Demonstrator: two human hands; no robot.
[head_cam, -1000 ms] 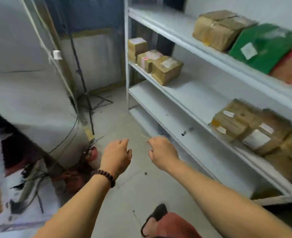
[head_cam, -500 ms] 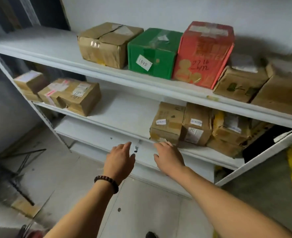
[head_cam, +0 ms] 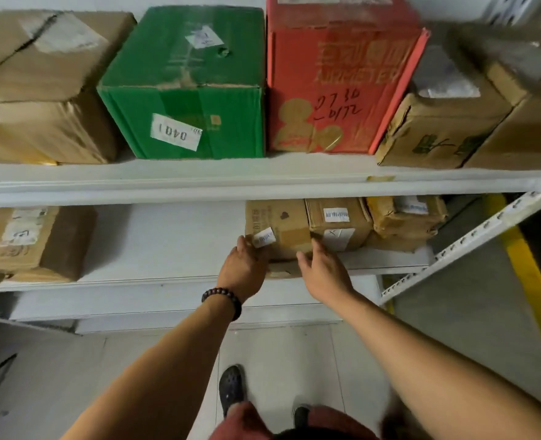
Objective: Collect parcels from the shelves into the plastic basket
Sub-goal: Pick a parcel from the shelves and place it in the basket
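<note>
Left hand flat on parcel left front corner, fingers together. Right hand spread, touching its lower right edge. Parcel on middle shelf, labelled face toward person, long axis unclear. Row of three brown there: parcel, next box, third box; fourth, far-left box. Upper shelf: five boxes, incl. green box, red box. Grey tile floor.

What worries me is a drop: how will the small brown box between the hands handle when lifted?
Probably stiff: the brown box shows square edges. Likely light: the left hand and right hand flank it easily. Flat faces suggest sliding, not rolling.
</note>
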